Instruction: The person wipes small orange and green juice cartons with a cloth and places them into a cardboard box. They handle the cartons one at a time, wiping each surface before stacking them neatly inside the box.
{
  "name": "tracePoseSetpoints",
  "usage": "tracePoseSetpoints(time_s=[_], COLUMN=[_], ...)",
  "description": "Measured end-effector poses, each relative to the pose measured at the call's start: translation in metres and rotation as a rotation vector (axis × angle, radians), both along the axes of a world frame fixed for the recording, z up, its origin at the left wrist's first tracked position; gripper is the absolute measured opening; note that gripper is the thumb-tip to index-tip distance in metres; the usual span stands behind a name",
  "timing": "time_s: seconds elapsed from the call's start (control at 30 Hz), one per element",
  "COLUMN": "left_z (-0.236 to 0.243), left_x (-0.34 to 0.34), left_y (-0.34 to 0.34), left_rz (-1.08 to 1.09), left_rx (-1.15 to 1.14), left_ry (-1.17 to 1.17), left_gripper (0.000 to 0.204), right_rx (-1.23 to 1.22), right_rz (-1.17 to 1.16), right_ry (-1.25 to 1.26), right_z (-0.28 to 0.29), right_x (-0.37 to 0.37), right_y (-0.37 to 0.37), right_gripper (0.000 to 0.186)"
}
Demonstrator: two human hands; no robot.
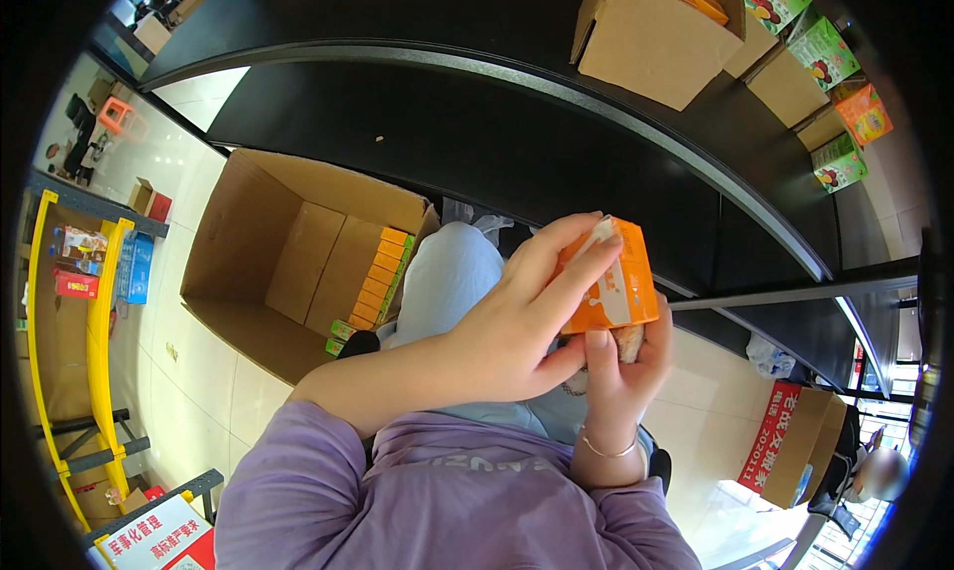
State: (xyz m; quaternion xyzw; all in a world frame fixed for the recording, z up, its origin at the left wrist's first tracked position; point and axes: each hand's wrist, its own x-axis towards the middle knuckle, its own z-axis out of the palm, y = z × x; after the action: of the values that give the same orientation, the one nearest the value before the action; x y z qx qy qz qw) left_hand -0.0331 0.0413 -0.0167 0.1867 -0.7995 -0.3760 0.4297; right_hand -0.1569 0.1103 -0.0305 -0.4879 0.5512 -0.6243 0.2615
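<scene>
In front of my chest I hold a small orange carton box (638, 277) with a whitish pattern on its side. My left hand (522, 307) reaches across from the left, its fingers bent over the box's top and near side. Below and to the right, my right hand (624, 383) grips the box's lower end, thumb in front and fingers curled around it. A small brownish, mottled thing (629, 343) shows between the right thumb and fingers; its kind is unclear. The fingers behind the box are hidden.
An open cardboard carton (253, 242) beside my knee contains a row of small orange and green boxes (374, 284). Black shelves (417, 123) stand ahead, with another carton (656, 48) up right. A yellow-framed rack (99, 341) stands left, a red-labelled carton (820, 441) right.
</scene>
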Motion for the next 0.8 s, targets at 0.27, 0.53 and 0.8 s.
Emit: tracePoseSetpoints(time_s=[0.27, 0.53, 0.8], left_z=[0.000, -0.018, -0.016], left_x=[0.007, 0.006, 0.006], left_y=[-0.009, -0.021, -0.030], left_rz=[-0.193, -0.636, -0.823], left_rx=[0.102, 0.470, 0.397], left_ry=[0.150, 0.603, 0.719], left_gripper=[0.071, 0.093, 0.090], right_rx=[-0.105, -0.240, -0.375], right_rz=[0.083, 0.200, 0.455], right_ry=[0.013, -0.346, -0.136], right_z=[-0.002, 0.009, -0.001], right_x=[0.007, 0.024, 0.013], right_y=[0.010, 0.020, 0.030], right_gripper=[0.049, 0.072, 0.067])
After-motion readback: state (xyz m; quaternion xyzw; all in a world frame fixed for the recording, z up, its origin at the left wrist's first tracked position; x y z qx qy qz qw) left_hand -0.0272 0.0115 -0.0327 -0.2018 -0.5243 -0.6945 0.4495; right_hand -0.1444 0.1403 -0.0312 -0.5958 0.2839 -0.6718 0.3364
